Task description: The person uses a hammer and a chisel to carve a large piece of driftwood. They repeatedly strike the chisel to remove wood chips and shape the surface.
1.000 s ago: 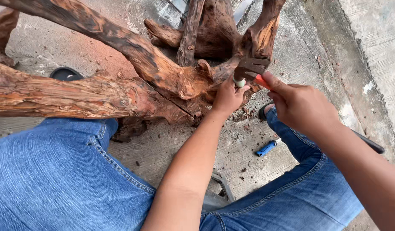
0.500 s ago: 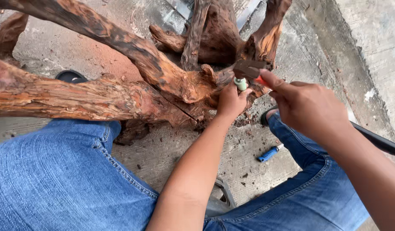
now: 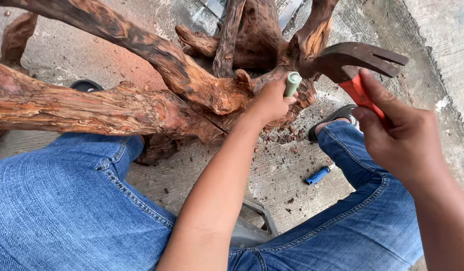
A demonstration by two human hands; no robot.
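A large reddish-brown tree root (image 3: 141, 95) with twisting branches lies on the concrete between my knees. My left hand (image 3: 269, 100) is shut on a chisel with a pale green handle (image 3: 292, 83), its tip hidden against the wood. My right hand (image 3: 402, 138) grips the red handle of a claw hammer (image 3: 360, 60), whose dark head is raised above and to the right of the chisel's end, apart from it.
My jeans-clad legs (image 3: 61, 200) fill the lower view. A small blue tool (image 3: 317, 175) lies on the concrete floor (image 3: 282, 170) among wood chips. Dark sandals (image 3: 337, 118) are on my feet. A grey stool edge (image 3: 257, 221) shows beneath me.
The hammer has been lifted up and back to the right, away from the chisel's end. My left hand keeps the chisel against the root.
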